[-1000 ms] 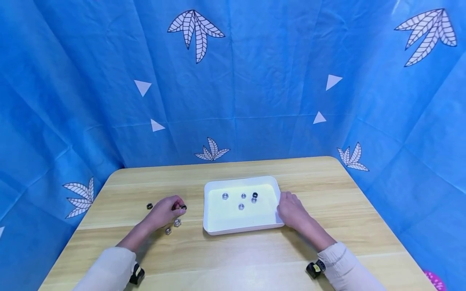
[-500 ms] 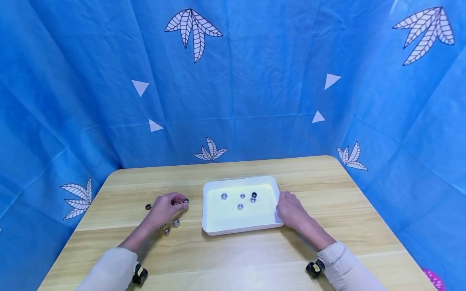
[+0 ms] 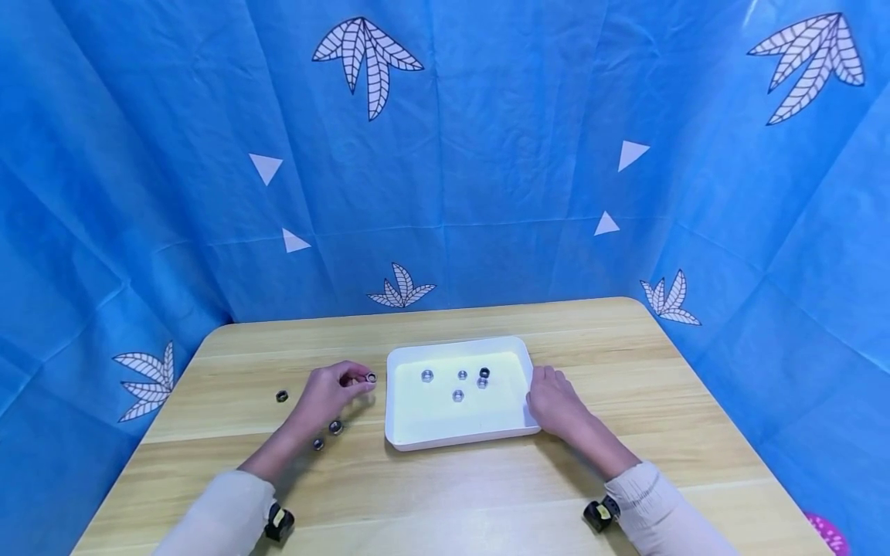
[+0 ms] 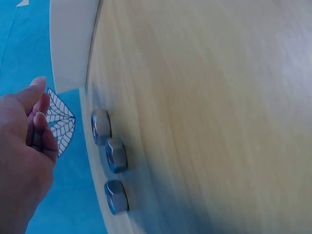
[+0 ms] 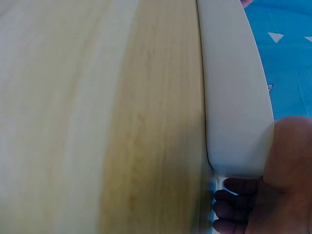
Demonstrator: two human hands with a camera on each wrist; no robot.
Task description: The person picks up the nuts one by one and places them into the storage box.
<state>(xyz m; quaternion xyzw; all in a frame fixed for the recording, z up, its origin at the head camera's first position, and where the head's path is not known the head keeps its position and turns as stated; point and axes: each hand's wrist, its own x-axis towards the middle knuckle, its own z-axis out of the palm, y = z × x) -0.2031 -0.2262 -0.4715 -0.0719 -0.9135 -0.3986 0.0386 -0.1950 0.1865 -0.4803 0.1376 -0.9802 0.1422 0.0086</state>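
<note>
So at the left of your wood table [image 3: 473, 494] there's a black nut [image 3: 281, 396] sitting on its own. Right of that and nearer to you, a smaller metal nut [image 3: 318, 444] and a larger metal nut [image 3: 336, 427] lie just beside your left forearm. The left wrist view has three nuts [image 4: 116, 155] close together, though I honestly can't tell which ones from that angle. Your left hand [image 3: 327, 394] is pinching another nut [image 3: 371, 378] between thumb and fingertips, just left of the white tray [image 3: 459, 438] and outside its rim. Inside the tray you've got four silver nuts [image 3: 427, 376] spread around, plus a dark nut [image 3: 484, 373] right by one of them, toward the far side. Your right hand [image 3: 554, 401] is gripping the tray's right end, fingers curled. Blue curtain [image 3: 514, 170] behind it all, and a pink dotted thing [image 3: 827, 533] at the near right corner.
</note>
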